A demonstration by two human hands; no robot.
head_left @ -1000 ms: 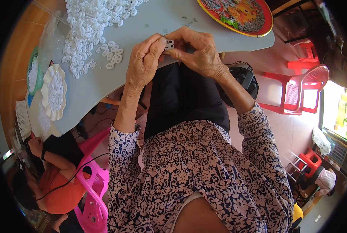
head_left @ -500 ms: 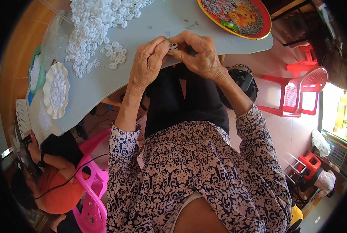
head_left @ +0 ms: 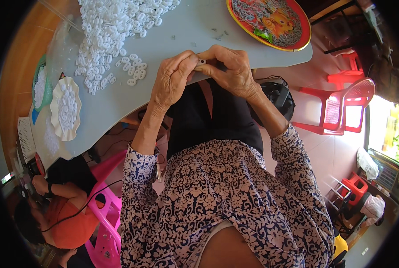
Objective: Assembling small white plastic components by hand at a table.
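Both hands meet over the near edge of the grey table (head_left: 172, 49). Between their fingertips is a small white oval plastic piece (head_left: 202, 61) with a dark hole showing; the fingers cover most of it. My left hand (head_left: 173, 76) is closed, its thumb and curled forefinger pressing the piece's left end. From the other side, the thumb and forefinger of my right hand (head_left: 230, 69) pinch it. Left of my hands lies a small cluster of white two-holed oval pieces (head_left: 134, 67), beside a large heap of similar pieces (head_left: 114, 27).
At the far right sits a round red tray (head_left: 306, 27) of small grey metal bits. A wavy-edged dish (head_left: 54, 117) and a green basket (head_left: 49, 85) hold white pieces at left. A person in orange (head_left: 70, 223) sits lower left, by a pink chair (head_left: 108, 219). Red chairs (head_left: 333, 107) stand right.
The piece has turned between my fingertips: two dark holes showed before, one shows now. My hands stay together. The table and its contents sit slightly lower in the picture.
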